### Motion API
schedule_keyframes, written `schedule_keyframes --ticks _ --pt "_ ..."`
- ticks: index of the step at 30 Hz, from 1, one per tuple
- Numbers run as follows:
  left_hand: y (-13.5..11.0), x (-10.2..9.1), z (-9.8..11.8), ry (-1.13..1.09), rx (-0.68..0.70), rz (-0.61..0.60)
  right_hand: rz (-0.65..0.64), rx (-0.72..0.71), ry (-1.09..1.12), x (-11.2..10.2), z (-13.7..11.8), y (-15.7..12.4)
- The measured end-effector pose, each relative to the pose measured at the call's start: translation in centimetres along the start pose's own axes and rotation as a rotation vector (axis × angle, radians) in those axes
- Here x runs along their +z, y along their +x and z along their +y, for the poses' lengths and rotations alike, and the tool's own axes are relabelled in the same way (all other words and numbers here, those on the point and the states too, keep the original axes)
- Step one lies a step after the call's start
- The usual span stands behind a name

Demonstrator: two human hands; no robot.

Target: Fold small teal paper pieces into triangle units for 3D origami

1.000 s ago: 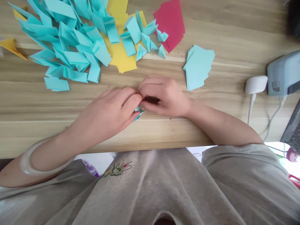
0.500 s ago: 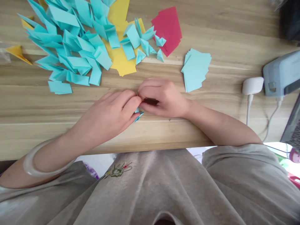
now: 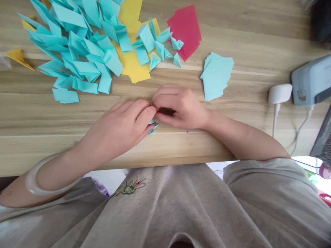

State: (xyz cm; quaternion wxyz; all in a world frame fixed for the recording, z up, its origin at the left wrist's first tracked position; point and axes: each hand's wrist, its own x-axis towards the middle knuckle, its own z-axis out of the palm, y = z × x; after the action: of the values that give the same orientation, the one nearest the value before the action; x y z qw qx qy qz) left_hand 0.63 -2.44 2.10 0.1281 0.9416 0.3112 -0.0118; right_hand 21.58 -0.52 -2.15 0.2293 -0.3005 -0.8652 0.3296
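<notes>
Near the table's front edge, my left hand and my right hand meet over a small piece of folded blue paper. My left thumb and fingers pinch it, and most of the paper is hidden beneath them. The fingertips of my right hand close against the same piece, touching the left ones. Beyond my hands spreads a heap of folded blue papers, with several smaller blue folded triangles at its right side.
Yellow paper sheets lie partly under the blue pieces. Red sheets lie at the back, and a stack of flat blue sheets to the right. A white charger with a cable stands beside a grey-blue device. A yellow folded piece is far left.
Both hands keep the same pinch on the folded blue paper. Only a very slight shift of the whole view shows.
</notes>
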Motion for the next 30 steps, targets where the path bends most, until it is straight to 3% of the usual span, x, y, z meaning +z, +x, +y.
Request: schedule_keyframes --ticks 18,30 --pt "-0.27 -0.30 0.50 -0.012 -0.024 -0.075 -0.005 0.010 0.008 0.00 0.46 0.01" --pt "-0.34 -0.12 0.50 0.057 -0.004 -0.025 -0.026 0.038 0.007 -0.04 0.00 0.15"
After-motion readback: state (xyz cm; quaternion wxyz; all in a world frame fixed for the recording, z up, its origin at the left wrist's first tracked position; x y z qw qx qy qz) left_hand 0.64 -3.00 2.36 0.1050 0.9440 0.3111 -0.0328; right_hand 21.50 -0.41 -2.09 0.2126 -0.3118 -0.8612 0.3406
